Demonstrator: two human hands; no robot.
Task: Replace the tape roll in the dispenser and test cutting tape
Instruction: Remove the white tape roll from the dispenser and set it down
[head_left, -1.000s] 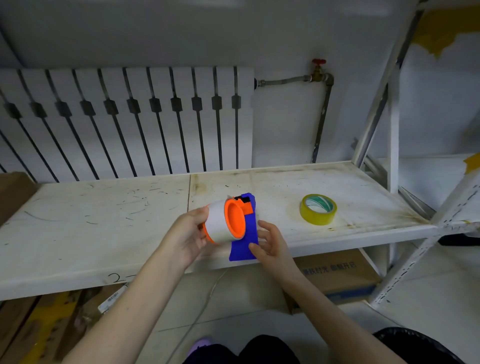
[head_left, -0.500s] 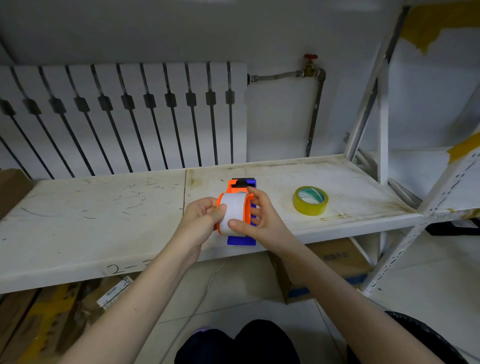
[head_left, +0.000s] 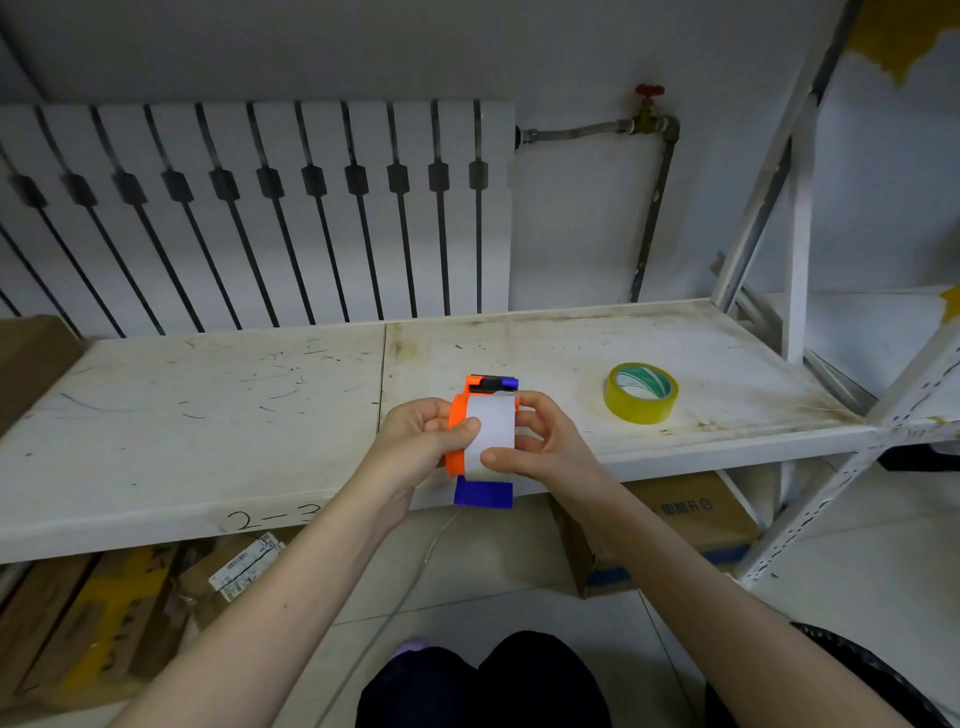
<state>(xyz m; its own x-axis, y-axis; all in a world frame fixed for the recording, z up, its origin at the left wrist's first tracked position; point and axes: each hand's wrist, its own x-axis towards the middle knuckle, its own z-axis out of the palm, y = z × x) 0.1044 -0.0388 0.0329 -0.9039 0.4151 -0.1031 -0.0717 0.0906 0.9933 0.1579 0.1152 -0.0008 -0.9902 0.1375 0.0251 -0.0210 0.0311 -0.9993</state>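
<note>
Both hands hold an orange and blue tape dispenser (head_left: 480, 491) in the air over the shelf's front edge. A white tape roll (head_left: 491, 434) sits on its orange wheel, edge-on to me. My left hand (head_left: 415, 447) grips the orange side, thumb pressed on the white roll. My right hand (head_left: 545, 447) grips the other side, thumb on the roll's lower face and fingers wrapped behind it. A yellow tape roll (head_left: 640, 393) lies flat on the shelf to the right, well apart from my hands.
The scratched white shelf board (head_left: 208, 415) spans the view, with a radiator (head_left: 260, 208) behind and a shelf upright (head_left: 800, 234) at right. Cardboard boxes (head_left: 691, 525) stand on the floor under the shelf. My knees show at the bottom.
The dispenser has turned from showing its orange wheel face to edge-on. My right hand has moved up from the blue base onto the white roll. The view has shifted slightly.
</note>
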